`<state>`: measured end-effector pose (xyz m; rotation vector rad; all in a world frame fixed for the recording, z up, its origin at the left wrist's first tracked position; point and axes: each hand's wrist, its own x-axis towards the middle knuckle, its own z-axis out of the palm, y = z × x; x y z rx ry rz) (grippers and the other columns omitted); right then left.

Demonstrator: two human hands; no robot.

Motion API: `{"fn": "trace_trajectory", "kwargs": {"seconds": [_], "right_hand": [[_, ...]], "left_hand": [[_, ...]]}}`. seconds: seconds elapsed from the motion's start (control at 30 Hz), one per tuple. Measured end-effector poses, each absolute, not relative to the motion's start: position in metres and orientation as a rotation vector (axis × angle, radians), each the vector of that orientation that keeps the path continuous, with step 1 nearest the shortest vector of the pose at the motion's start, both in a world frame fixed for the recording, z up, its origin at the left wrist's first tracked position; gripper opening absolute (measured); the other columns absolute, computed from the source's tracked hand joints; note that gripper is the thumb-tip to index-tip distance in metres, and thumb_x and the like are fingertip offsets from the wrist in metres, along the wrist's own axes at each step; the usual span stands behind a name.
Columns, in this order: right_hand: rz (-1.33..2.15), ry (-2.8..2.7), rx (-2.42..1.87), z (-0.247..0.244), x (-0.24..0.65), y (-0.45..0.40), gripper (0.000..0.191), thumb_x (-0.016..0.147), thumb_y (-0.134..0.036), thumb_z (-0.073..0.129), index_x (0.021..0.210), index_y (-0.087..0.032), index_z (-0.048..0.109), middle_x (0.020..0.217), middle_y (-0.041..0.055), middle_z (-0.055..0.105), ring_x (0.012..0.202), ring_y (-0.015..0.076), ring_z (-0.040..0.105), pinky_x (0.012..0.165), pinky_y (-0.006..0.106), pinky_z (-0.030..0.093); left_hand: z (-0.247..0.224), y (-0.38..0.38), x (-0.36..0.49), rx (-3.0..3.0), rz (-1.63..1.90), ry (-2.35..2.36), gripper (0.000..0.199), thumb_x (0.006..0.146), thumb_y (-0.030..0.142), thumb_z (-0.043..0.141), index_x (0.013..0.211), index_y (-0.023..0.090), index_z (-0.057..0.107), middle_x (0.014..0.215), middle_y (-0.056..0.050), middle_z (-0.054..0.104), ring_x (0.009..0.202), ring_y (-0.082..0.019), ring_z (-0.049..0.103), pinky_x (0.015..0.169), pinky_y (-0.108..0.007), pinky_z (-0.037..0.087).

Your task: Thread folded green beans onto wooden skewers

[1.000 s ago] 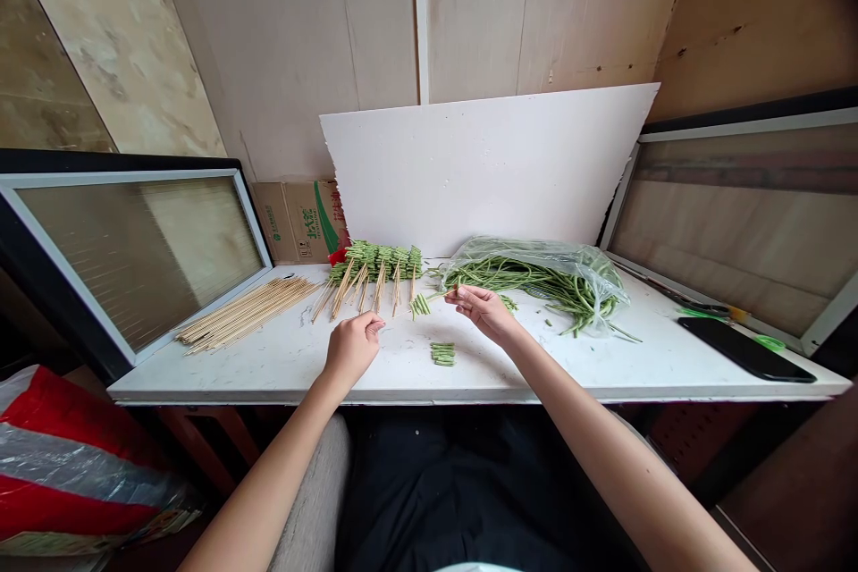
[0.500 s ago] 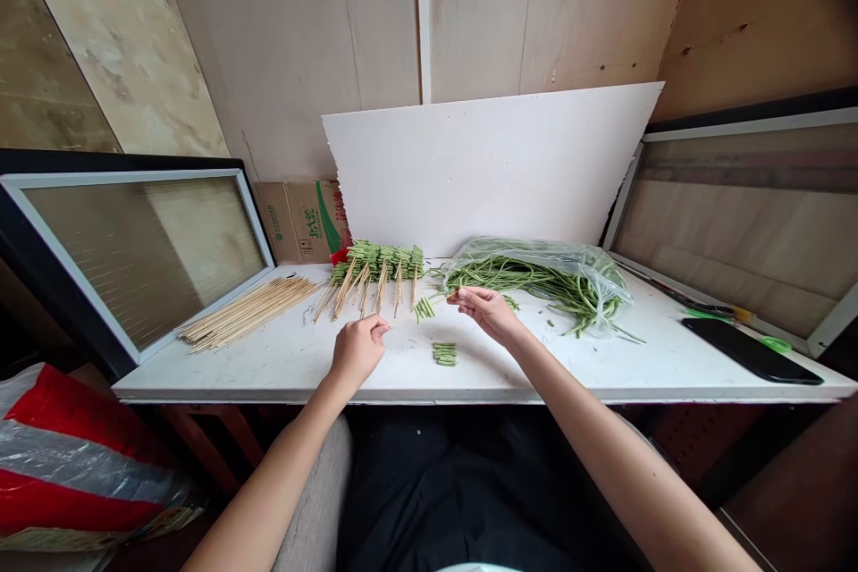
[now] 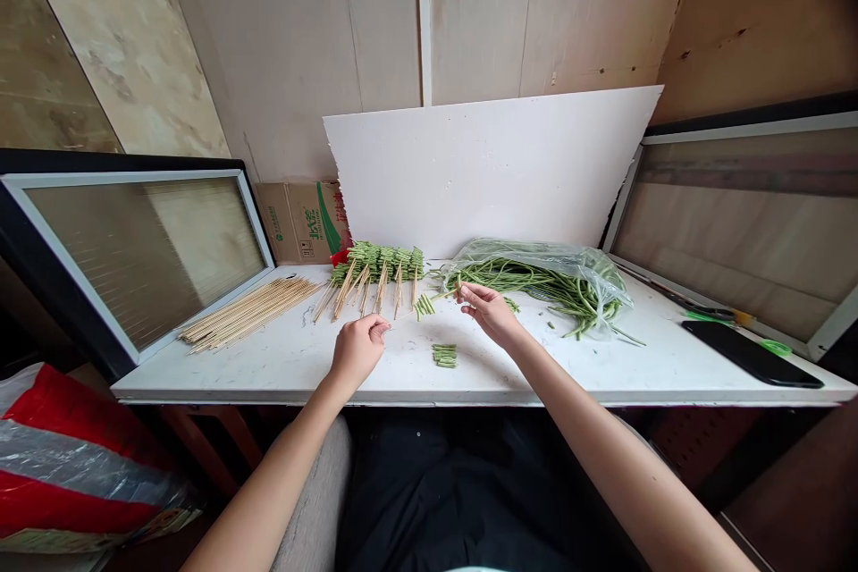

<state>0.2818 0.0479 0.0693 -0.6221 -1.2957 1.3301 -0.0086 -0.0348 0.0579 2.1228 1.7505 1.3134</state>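
My left hand (image 3: 358, 347) is closed in a pinch at the near end of a thin bamboo skewer, which is hard to make out against the white table. Several short green bean pieces (image 3: 424, 307) sit side by side along that skewer. At its far end my right hand (image 3: 489, 313) pinches a cut green bean piece (image 3: 459, 291) between thumb and fingertips, at the skewer's tip. Below, between the hands, lies a small stack of cut bean pieces (image 3: 444, 355). Behind my left hand are piled finished bean skewers (image 3: 382, 264), their sticks pointing toward me.
Loose bamboo skewers (image 3: 248, 313) lie at the left of the white table (image 3: 268, 375). A clear plastic bag of long green beans (image 3: 536, 277) rests at the back right. A black phone (image 3: 751, 352) lies near the right edge. A cardboard box (image 3: 298, 219) stands behind.
My right hand has shifted slightly right, and the bean piece in its fingers now stands more upright at the skewer's tip. The left hand has barely moved.
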Motion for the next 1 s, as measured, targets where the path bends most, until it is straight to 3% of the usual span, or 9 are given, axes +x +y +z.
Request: {"fn": "trace_trajectory", "kwargs": {"seconds": [0.2,0.6,1.0], "right_hand": [[1.320,-1.305,-0.646,0.068,0.281,0.047,0.035,0.074,-0.056,0.087,0.084,-0.024,0.077,0.090,0.0052,0.067,0.086,0.0185,0.057,0.071,0.031,0.044],[1.236,-1.307,-0.722,0.061,0.277,0.052,0.039,0.073,-0.061,0.084,0.085,-0.024,0.078,0.095,0.0068,0.072,0.092,0.0219,0.060,0.075,0.034,0.044],[1.155,-1.335,-0.738,0.055,0.269,0.051,0.042,0.074,-0.062,0.082,0.088,-0.022,0.078,0.092,0.0072,0.072,0.091,0.0213,0.061,0.074,0.031,0.047]], "left_hand": [[0.060,-0.039,-0.005,2.186,1.283,1.795,0.020,0.091,0.014,0.057,0.085,0.022,0.075,0.071,-0.001,0.074,0.069,-0.019,0.066,0.069,-0.027,0.044],[0.057,-0.040,-0.002,2.227,1.210,1.888,0.022,0.091,0.012,0.057,0.085,0.024,0.075,0.084,-0.002,0.080,0.078,-0.021,0.071,0.070,-0.028,0.045],[0.057,-0.038,-0.006,2.197,1.224,1.946,0.022,0.087,0.009,0.059,0.083,0.024,0.075,0.083,-0.004,0.080,0.077,-0.022,0.070,0.066,-0.027,0.043]]}}
